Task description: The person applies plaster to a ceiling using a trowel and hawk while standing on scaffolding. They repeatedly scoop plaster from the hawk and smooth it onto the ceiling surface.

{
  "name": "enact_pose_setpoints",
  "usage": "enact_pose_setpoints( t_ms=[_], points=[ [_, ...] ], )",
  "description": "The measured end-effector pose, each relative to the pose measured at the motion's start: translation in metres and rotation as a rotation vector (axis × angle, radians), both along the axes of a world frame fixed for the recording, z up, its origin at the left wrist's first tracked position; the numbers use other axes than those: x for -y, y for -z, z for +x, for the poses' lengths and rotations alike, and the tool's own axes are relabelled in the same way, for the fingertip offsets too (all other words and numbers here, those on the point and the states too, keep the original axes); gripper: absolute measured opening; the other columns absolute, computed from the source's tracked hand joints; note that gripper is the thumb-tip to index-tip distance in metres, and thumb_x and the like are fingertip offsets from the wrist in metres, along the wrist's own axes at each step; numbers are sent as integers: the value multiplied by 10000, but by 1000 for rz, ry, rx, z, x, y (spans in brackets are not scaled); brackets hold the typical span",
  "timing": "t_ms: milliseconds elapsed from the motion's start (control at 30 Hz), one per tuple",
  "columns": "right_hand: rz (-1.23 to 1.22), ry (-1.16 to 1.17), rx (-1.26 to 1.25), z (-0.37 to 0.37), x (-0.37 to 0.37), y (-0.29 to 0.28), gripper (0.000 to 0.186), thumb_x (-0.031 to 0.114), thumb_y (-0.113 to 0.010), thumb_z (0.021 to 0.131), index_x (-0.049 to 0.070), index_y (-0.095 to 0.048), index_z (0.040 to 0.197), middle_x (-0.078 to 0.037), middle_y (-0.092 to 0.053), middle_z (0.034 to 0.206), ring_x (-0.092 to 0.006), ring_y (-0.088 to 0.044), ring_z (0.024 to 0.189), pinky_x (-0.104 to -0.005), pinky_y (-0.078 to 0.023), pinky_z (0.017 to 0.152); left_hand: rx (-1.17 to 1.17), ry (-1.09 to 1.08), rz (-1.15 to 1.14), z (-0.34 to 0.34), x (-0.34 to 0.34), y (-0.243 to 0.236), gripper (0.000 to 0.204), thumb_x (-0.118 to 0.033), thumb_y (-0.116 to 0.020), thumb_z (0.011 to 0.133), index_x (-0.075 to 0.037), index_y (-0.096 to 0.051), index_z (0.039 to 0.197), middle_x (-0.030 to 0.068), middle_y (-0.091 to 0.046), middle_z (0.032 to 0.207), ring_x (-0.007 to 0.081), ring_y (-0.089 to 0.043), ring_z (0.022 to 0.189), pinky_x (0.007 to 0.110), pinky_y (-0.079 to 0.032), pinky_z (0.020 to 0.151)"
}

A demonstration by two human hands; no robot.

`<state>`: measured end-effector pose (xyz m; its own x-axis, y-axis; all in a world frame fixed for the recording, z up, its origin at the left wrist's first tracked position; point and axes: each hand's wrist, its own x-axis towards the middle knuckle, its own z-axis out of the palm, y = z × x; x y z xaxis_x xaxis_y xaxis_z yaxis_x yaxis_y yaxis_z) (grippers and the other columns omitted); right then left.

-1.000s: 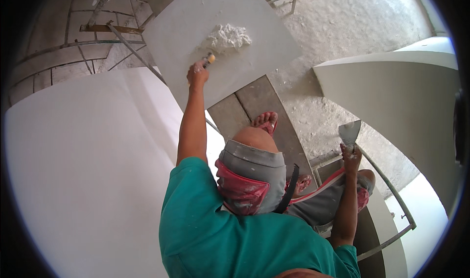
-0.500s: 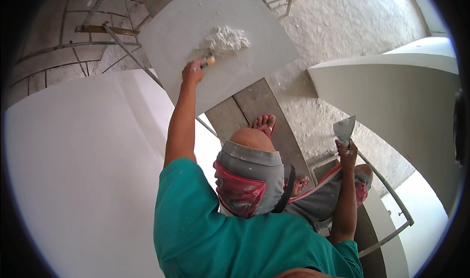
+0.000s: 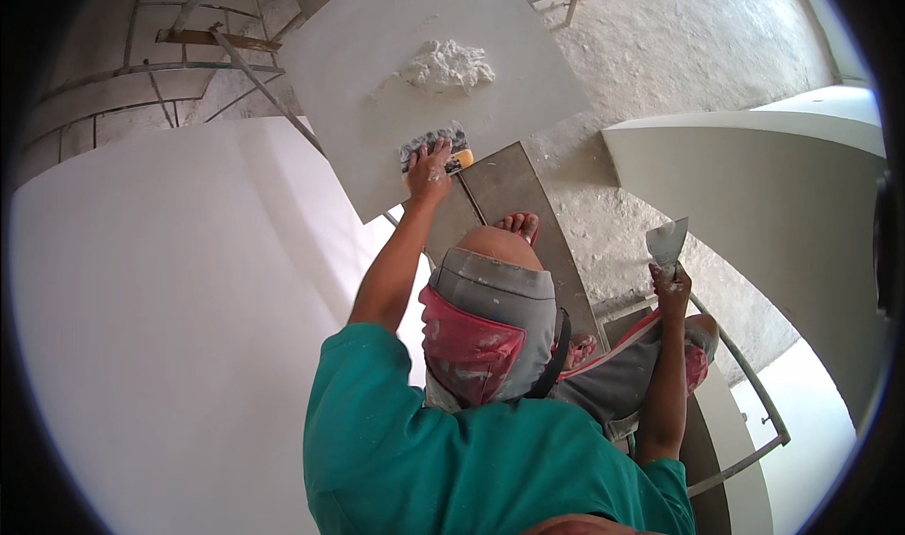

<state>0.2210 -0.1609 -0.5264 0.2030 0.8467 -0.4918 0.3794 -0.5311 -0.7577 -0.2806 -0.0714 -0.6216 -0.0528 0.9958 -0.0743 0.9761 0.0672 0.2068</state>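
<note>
My left hand (image 3: 427,170) grips a wide putty knife (image 3: 435,148) whose blade lies flat on the near part of a white board (image 3: 377,54). A heap of white plaster (image 3: 450,65) sits further up that board, apart from the blade. My right hand (image 3: 671,283) holds a smaller putty knife (image 3: 666,242) upright, blade pointing up, beside my right knee. Below me are my grey shorts with red trim, a bare foot (image 3: 518,224) on a wooden plank (image 3: 509,196), and my teal shirt.
A smooth white wall (image 3: 160,328) fills the left side. Metal scaffold bars (image 3: 745,384) run under my right leg. A rough grey concrete floor (image 3: 679,54) lies far below. A curved white ledge (image 3: 782,167) stands at the right.
My left hand has pulled the wide knife back from the plaster heap toward the near edge of the board. My right hand has stayed nearly still.
</note>
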Motion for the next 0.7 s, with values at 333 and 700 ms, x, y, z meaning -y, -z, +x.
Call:
enact_pose_setpoints(
  t_ms=[333,700],
  points=[
    [-45,-41,5,6,5,-3,173,186,-679,797,32,-611,838,15,-561,628,-53,-468,515,-217,-360,471,29,-422,-220,-65,-40,-5,348,-167,-493,792,-227,-620,1110,139,-602,1120,330,-562,1049,432,-442,896],
    [-47,-63,37,6,9,-16,147,159,-665,790,31,-618,843,11,-557,620,-54,-479,525,-223,-378,482,76,-441,-248,-134,-103,-13,372,-138,-479,778,-206,-623,1114,110,-626,1082,311,-585,1005,403,-468,866]
  ],
)
